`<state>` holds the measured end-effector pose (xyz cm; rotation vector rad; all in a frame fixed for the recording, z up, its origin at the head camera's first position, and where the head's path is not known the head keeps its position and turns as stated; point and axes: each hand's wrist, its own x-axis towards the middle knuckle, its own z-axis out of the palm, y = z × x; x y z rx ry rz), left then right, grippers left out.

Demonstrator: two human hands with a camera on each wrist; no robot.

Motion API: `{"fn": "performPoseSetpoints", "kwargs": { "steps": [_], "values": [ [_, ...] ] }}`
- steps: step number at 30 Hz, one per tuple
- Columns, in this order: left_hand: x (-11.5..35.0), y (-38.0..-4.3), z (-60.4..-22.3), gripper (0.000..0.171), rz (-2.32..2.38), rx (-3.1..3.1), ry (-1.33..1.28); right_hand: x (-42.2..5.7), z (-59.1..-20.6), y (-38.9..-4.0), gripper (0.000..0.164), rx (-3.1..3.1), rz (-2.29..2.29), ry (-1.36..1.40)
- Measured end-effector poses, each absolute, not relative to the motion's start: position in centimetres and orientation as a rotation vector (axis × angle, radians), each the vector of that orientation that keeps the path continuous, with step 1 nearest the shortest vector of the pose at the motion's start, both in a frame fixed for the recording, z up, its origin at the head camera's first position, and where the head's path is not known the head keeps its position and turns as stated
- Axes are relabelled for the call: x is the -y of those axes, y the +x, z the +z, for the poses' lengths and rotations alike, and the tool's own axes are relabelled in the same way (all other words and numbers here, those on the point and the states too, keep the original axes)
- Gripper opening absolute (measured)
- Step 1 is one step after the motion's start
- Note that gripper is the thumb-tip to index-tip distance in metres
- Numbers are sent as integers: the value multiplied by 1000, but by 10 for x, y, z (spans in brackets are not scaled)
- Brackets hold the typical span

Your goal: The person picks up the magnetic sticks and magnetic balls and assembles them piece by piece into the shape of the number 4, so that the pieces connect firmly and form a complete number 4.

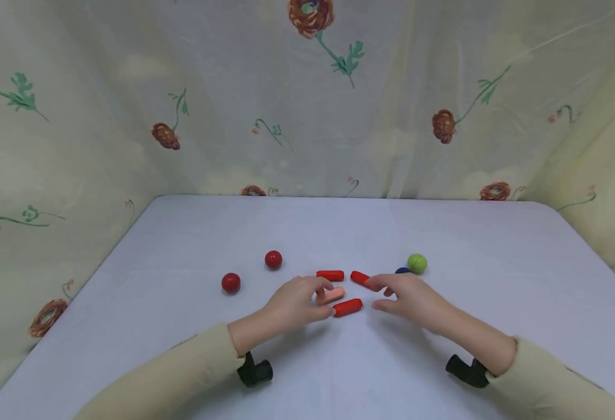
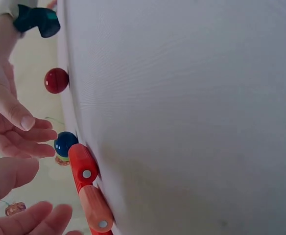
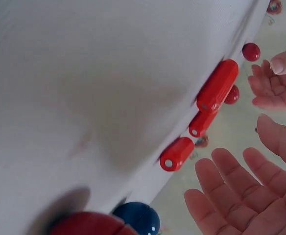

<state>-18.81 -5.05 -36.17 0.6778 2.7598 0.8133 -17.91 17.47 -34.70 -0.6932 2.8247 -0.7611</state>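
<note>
Three red grooved cylinders and a salmon-pink cylinder (image 1: 334,294) lie close together on the table. My left hand (image 1: 295,298) hovers over the left ends of this group, fingers loosely bent; its fingertips overlap the pink cylinder and the front red cylinder (image 1: 349,307) in the head view. In the left wrist view its fingers (image 2: 28,223) stand apart from the pieces. My right hand (image 1: 417,294) is to the right, its fingertips close over the right-hand red cylinder (image 1: 361,279). Its fingers (image 3: 231,188) are spread with nothing between them. Behind the group lies the back red cylinder (image 1: 332,275).
Two red balls, one nearer (image 1: 231,283) and one farther (image 1: 273,259), sit left of the cylinders. A green ball (image 1: 417,263) and a partly hidden blue ball (image 1: 403,270) are behind my right hand. Another red ball (image 3: 89,224) shows in the right wrist view. Floral curtains surround the table (image 1: 207,227).
</note>
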Motion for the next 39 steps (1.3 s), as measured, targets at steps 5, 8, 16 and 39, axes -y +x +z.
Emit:
{"fn": "performPoseSetpoints", "kwargs": {
  "steps": [5, 8, 16, 39],
  "values": [
    [44, -189, -364, 39, 764, -2729, 648, -164, -349, -180, 34, -2800, -721, -702],
    [42, -190, -365, 35, 751, -2735, 649, -160, -350, -181, 31, -2801, -709, -708],
    [37, -193, -366, 28, 705, -2732, 628, -149, -354, -187, 26, -2780, -639, -680],
    [33, -197, -375, 15, 587, -2749, 669, -131, -361, -188, 17, -2724, -601, -542]
  ]
}}
